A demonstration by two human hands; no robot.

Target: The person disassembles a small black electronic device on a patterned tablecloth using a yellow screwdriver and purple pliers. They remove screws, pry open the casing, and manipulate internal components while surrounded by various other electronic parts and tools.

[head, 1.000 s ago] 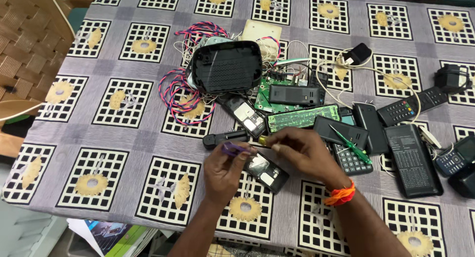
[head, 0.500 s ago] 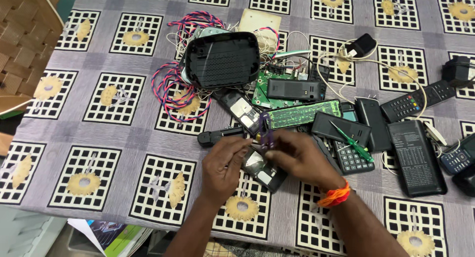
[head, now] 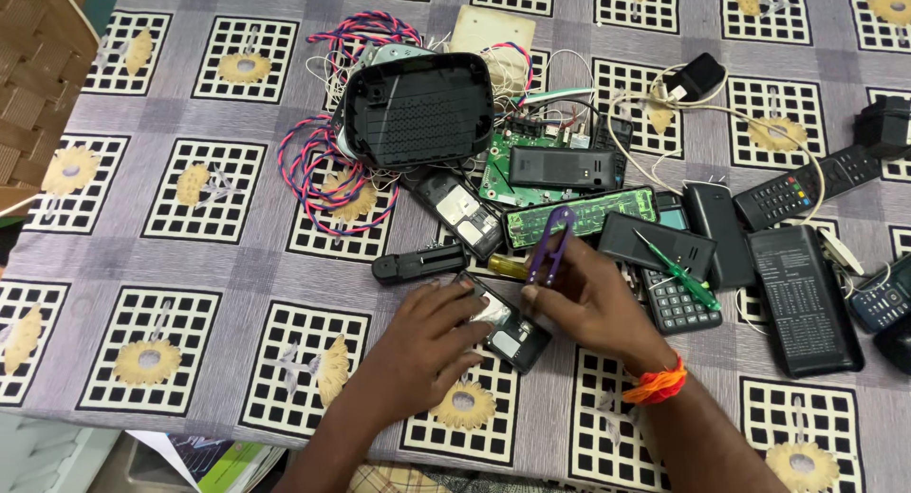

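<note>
1. The left hand (head: 427, 346) lay flat, fingers spread and apart, pressing down on a small opened phone (head: 503, 322) that sat on the patterned surface (head: 190, 294) near its front edge, about midway along.
2. The right hand (head: 593, 298) was closed around a pair of purple snips (head: 548, 246), their tips pointing up and away from the phone; an orange band (head: 655, 387) circled that wrist.
3. Just beside the phone, toward the far edge, lay a yellow-handled screwdriver (head: 508, 265), partly hidden by the snips, and a black remote piece (head: 418, 263).
4. Further back a second opened phone (head: 460, 213), a long green circuit board (head: 579, 216) and a black vented cover (head: 418, 109) sat among pink and blue wires (head: 318, 175).
5. Toward the right edge were a calculator (head: 676, 303) with a green screwdriver (head: 676, 265) across it, and a large black remote (head: 802, 298).
6. To my eye, doing this well called for a firm, even press from the left hand so the phone could not skid on the cloth.
7. I judged the snips wanted a short, low grip, brought in at a shallow angle, so the tips would not slip against the exposed parts inside.
</note>
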